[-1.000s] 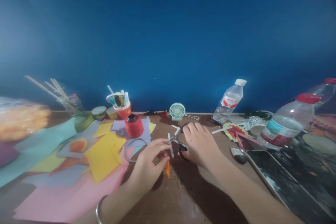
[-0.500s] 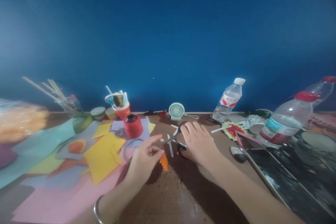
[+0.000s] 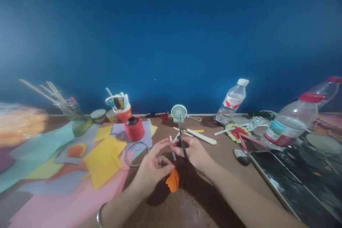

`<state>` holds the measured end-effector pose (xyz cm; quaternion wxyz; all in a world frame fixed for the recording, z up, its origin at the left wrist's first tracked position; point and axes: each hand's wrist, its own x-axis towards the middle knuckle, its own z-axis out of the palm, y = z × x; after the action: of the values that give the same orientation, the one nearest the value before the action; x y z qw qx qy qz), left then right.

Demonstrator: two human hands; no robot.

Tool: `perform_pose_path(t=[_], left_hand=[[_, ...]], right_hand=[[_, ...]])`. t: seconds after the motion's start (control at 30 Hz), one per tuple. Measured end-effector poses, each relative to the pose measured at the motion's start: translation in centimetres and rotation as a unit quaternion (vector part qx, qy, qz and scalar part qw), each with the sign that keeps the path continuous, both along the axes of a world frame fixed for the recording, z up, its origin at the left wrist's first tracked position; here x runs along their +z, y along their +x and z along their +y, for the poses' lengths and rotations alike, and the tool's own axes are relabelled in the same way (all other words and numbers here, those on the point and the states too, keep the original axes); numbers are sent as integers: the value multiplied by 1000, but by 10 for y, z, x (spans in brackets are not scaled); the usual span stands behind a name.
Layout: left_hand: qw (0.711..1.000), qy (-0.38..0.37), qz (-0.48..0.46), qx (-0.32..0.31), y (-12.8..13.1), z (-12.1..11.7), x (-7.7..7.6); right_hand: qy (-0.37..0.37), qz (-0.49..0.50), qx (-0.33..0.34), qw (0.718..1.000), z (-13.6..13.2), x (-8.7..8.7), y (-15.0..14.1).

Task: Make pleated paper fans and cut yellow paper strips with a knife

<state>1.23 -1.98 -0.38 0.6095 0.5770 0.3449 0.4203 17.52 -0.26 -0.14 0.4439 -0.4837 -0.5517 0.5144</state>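
In front of you, the blue wall is filling the upper part of the view, and below it the brown table is carrying all the things. On your left side, many coloured paper sheets are lying one over another: yellow, pink, blue and purple. On your right side, a clear bottle with a red cap is standing near the dark phone, which is lying flat. Further back, a bottle with a white cap is standing near the wall.

Between the papers and the phone, your two hands are working close together. Your right hand is gripping the scissors around the handle, and the blades are pointing up and away from you; they are crossing in front of the small fan in this view. Behind your right hand, a white-handled tool is lying on the table.

Near the purple paper, a red spool is standing. Your left hand is pinching the orange paper piece at its upper end between thumb and fingers. This piece is hanging below the thumb, in front of you, with its wavy edge downward. The smallest, a narrow white strip, is lying between your two hands.
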Motion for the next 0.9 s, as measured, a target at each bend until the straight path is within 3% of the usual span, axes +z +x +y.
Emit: perform_pose_path(t=[0.17,0.33,0.5,0.7,0.8,0.9], left_hand=[[998,-19,-57,2,4,-4,0],[997,-36,-72,5,1,-1,-5],[996,-53,-64,32,-1,3,-9],[989,-66,-32,131,1,4,-7],[983,-69,-31,170,-1,6,-8],[978,-62,-35,195,-5,9,-13]], right_hand=[[61,-31,-28,997,0,-9,-4],[122,-159,-80,976,7,-5,15],[207,-361,-135,899,15,-4,49],[244,-551,-57,796,21,-12,60],[236,-590,-25,772,21,-11,57],[219,-597,0,772,21,-10,56]])
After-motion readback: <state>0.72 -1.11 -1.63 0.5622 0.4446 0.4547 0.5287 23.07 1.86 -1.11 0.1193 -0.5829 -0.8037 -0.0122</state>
